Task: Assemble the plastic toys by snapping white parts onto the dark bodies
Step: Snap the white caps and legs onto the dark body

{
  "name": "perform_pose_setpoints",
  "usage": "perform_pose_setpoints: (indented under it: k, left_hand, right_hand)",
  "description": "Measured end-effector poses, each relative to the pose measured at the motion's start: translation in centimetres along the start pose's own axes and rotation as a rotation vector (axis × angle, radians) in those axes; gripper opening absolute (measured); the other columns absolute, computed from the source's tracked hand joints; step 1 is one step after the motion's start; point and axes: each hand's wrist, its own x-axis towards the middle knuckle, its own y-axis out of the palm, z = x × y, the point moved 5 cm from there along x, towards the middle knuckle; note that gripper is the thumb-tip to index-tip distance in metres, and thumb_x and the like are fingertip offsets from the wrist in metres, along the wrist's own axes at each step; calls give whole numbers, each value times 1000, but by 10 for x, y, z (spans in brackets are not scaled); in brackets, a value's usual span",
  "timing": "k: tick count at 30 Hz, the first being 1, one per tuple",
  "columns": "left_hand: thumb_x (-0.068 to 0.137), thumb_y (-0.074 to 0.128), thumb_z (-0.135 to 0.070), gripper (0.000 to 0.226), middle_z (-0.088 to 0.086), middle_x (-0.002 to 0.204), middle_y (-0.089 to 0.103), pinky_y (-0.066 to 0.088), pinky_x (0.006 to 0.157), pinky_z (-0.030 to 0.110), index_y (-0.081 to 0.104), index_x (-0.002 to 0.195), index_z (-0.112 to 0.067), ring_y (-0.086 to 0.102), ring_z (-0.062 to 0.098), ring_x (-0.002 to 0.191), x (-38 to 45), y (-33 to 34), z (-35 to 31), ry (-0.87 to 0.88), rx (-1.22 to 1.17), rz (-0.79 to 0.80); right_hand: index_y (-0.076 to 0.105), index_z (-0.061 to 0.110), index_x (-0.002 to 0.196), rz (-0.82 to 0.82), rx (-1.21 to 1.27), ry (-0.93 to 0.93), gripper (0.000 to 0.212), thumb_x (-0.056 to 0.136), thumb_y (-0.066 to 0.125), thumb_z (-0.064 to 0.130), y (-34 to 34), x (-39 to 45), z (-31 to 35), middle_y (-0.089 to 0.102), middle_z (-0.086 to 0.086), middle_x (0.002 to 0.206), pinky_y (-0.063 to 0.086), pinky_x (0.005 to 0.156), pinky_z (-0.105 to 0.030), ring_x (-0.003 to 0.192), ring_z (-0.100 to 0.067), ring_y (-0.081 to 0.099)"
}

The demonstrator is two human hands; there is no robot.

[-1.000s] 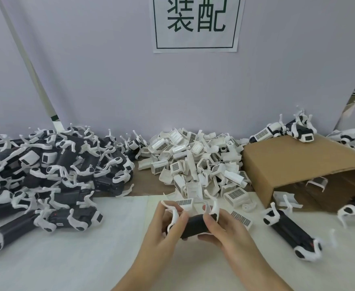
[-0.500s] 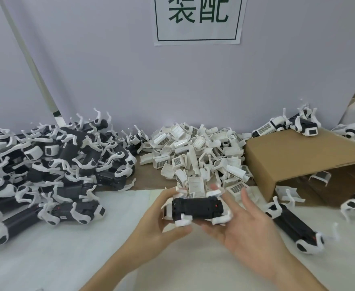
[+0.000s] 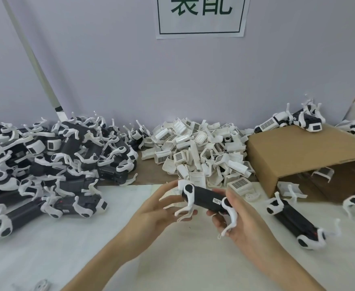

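A dark toy body [image 3: 203, 199] with white legs snapped on at both ends hangs above the white mat near the front. My right hand [image 3: 238, 224] grips its right end, fingers curled under it. My left hand [image 3: 157, 210] is at its left end with the fingers spread and fairly straight, touching the white legs. Behind it a heap of loose white parts [image 3: 199, 150] lies against the wall.
A big pile of dark bodies with white legs [image 3: 46, 162] fills the left side. A tipped cardboard box [image 3: 294, 156] stands at the right with toys on top. Another dark toy [image 3: 294, 224] lies in front of the box.
The toy has been turned in my hands, so its side with the white hips now faces me. My left fingers have loosened and spread. The view has dropped slightly.
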Motion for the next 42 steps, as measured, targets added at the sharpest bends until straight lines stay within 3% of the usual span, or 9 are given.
perform_pose_setpoints:
  k: [3, 6, 12, 17, 21, 26, 32, 37, 42]
  left_hand:
    - [109, 52, -35, 40, 24, 129, 70, 53, 109, 50, 54, 146, -20, 71, 41, 115, 1, 9, 2, -22, -55, -64]
    - [93, 68, -56, 50, 12, 113, 77, 53, 97, 29, 50, 136, -37, 75, 26, 102, -3, 15, 6, 1, 186, -198]
    - [90, 76, -36, 51, 15, 120, 72, 52, 81, 18, 52, 135, -34, 68, 18, 97, -11, 17, 3, 65, 134, -255]
    - [86, 81, -35, 65, 6, 128, 71, 52, 93, 23, 51, 144, -33, 66, 18, 112, -9, 15, -8, 186, 162, -201]
    - [83, 92, -31, 62, -1, 133, 68, 53, 101, 29, 63, 138, -30, 64, 25, 125, -12, 25, -21, 403, 492, -231]
    - [83, 92, -34, 63, -8, 136, 56, 48, 100, 20, 65, 140, -25, 61, 20, 126, -24, 55, -22, 679, 826, -238]
    - [96, 70, -38, 18, -2, 114, 70, 48, 91, 20, 79, 106, -26, 67, 25, 114, -22, 48, -25, 514, 519, -329]
    - [104, 52, -48, 33, -4, 111, 76, 51, 94, 35, 77, 112, -28, 68, 22, 110, -17, 27, -26, 355, 476, -387]
    - [87, 82, -44, 59, -16, 132, 68, 47, 103, 21, 58, 140, -32, 63, 15, 126, -12, 11, -16, 333, 699, -216]
  right_hand:
    - [72, 13, 121, 35, -92, -82, 44, 88, 70, 43, -1, -2, 1, 66, -11, 105, 49, 80, -37, 85, -20, 62]
    - [72, 24, 120, 22, -288, -148, 41, 87, 75, 48, -1, -3, 0, 66, -11, 96, 49, 75, -33, 78, -22, 63]
    - [63, 27, 134, 105, -441, -204, 47, 89, 68, 39, 1, -5, -2, 74, -11, 112, 53, 87, -23, 102, -27, 74]
    - [59, 32, 141, 185, -621, -359, 45, 97, 67, 33, 7, -11, 6, 68, 9, 134, 45, 104, -19, 128, -10, 61]
    - [59, 39, 138, 146, -830, -468, 54, 95, 74, 10, 4, -9, -2, 64, 15, 135, 47, 107, -26, 131, -9, 58]
    - [54, 32, 143, 237, -841, -459, 68, 89, 53, -10, 8, -6, -17, 66, 8, 137, 51, 103, -25, 127, -20, 63]
    - [57, 42, 138, 187, -915, -523, 62, 95, 66, -1, 8, -7, -15, 63, 13, 138, 50, 99, -18, 127, -12, 62]
    - [60, 42, 133, 73, -968, -565, 53, 92, 77, 13, 9, -12, -8, 64, 19, 127, 46, 99, -17, 123, -5, 60]
    - [62, 36, 132, -43, -974, -662, 58, 83, 88, 20, 6, -14, 1, 60, 13, 125, 47, 93, -16, 116, -11, 62]
